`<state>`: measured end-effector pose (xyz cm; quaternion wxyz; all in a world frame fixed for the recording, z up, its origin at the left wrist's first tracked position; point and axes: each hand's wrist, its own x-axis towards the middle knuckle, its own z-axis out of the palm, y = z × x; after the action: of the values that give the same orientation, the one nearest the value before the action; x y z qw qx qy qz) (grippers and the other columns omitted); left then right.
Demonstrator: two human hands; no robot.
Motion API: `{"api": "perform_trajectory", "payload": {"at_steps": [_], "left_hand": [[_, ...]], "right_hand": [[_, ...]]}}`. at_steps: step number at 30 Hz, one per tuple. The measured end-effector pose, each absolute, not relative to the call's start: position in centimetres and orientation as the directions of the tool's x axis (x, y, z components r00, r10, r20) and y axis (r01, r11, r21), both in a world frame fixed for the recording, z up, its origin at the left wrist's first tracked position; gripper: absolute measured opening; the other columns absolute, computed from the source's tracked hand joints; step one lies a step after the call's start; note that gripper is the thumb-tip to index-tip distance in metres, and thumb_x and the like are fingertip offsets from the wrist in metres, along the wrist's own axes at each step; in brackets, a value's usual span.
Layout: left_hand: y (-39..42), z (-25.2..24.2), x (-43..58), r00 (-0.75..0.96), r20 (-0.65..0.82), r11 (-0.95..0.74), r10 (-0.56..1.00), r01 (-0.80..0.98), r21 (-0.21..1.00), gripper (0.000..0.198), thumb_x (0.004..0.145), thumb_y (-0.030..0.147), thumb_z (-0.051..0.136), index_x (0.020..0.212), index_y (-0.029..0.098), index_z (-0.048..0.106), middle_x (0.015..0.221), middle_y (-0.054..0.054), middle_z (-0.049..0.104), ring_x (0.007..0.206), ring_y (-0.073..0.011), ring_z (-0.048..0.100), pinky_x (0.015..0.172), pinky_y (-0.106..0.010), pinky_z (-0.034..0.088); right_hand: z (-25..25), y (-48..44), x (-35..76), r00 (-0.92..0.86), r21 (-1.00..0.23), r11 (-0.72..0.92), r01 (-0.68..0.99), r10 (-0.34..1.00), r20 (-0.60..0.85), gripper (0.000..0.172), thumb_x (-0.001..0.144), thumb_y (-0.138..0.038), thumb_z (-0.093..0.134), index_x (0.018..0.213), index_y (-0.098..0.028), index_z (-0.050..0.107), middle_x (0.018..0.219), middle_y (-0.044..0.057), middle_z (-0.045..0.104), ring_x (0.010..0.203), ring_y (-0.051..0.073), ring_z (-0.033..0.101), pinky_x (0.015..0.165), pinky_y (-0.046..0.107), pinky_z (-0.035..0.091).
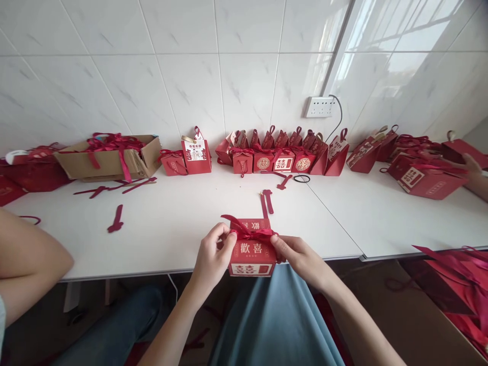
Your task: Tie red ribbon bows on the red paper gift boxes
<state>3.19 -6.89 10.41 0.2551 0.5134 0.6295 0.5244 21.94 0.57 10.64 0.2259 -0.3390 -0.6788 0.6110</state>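
A red gift box (pixel 249 256) with pale Chinese characters rests at the table's front edge, just before my body. Across its top runs a dark red ribbon (pixel 254 234), gathered in the middle like a bow or knot, one loose end sticking up to the left. My left hand (pixel 218 250) pinches the ribbon at the left side of the box, thumb against bent fingers. On the opposite side my right hand (pixel 295 252) holds the ribbon between thumb and fingers, close against the box. Its lower fingers are partly hidden behind the box.
Finished-looking red boxes (pixel 272 160) line the wall. A cardboard box (pixel 110 165) of ribbons stands back left. Loose ribbon strips (pixel 116 218) lie about. At left is another person's arm (pixel 32 259); at right, a person's hand (pixel 475 170) beside red boxes. An open carton (pixel 430 315) sits lower right.
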Motion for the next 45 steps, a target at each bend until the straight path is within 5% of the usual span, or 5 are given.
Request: {"api": "perform_trajectory", "payload": {"at_steps": [6, 12, 20, 32, 45], "left_hand": [[-7.4, 10.8, 3.2, -0.289, 0.093, -0.005, 0.953, 0.29, 0.957, 0.034, 0.083, 0.038, 0.047, 0.059, 0.021, 0.03, 0.055, 0.005, 0.03, 0.049, -0.0091, 0.03, 0.046, -0.022, 0.026], [-7.3, 10.8, 3.2, -0.285, 0.071, 0.029, 0.956, 0.329, 0.944, 0.037, 0.084, 0.043, 0.048, 0.06, 0.02, 0.032, 0.055, 0.005, 0.031, 0.05, -0.0091, 0.029, 0.046, -0.022, 0.024], [-7.2, 9.8, 2.4, -0.185, 0.017, -0.004, 0.983, 0.072, 0.997, 0.038, 0.083, 0.047, 0.049, 0.061, 0.02, 0.035, 0.057, 0.006, 0.033, 0.049, -0.0086, 0.028, 0.047, -0.022, 0.026], [-7.0, 8.1, 2.1, -0.135, 0.079, -0.096, 0.988, -0.13, 0.987, 0.033, 0.088, 0.041, 0.05, 0.066, 0.02, 0.038, 0.062, 0.005, 0.035, 0.054, -0.009, 0.028, 0.051, -0.023, 0.024], [-6.4, 8.0, 2.7, -0.211, 0.172, -0.174, 0.962, 0.013, 0.985, 0.034, 0.088, 0.041, 0.045, 0.064, 0.02, 0.033, 0.06, 0.005, 0.034, 0.055, -0.0088, 0.03, 0.052, -0.022, 0.028]], "right_hand": [[10.4, 0.4, 21.1, -0.61, -0.994, 0.054, 0.093, 0.792, -0.014, 0.048, 0.081, -0.064, 0.05, 0.065, -0.019, 0.046, 0.062, -0.002, 0.046, 0.059, 0.013, 0.042, 0.056, 0.025, 0.033], [10.5, 0.6, 20.8, -0.664, -0.999, -0.036, 0.01, 0.747, -0.033, 0.041, 0.081, -0.058, 0.055, 0.074, -0.018, 0.056, 0.07, 0.001, 0.057, 0.068, 0.016, 0.051, 0.068, 0.028, 0.041], [8.4, 1.4, 20.6, -0.644, -0.94, -0.26, -0.223, 0.763, -0.059, 0.047, 0.071, -0.051, 0.067, 0.054, -0.019, 0.037, 0.058, -0.003, 0.04, 0.056, 0.011, 0.038, 0.058, 0.025, 0.034], [8.1, 1.7, 20.3, -0.669, -0.886, -0.361, -0.292, 0.739, -0.08, 0.048, 0.068, -0.049, 0.073, 0.052, -0.018, 0.04, 0.056, -0.003, 0.043, 0.055, 0.011, 0.039, 0.056, 0.024, 0.031], [7.0, 2.0, 19.9, -0.653, -0.81, -0.427, -0.401, 0.753, -0.073, 0.05, 0.066, -0.042, 0.075, 0.049, -0.019, 0.034, 0.052, -0.005, 0.036, 0.05, 0.009, 0.035, 0.049, 0.022, 0.03]]}}
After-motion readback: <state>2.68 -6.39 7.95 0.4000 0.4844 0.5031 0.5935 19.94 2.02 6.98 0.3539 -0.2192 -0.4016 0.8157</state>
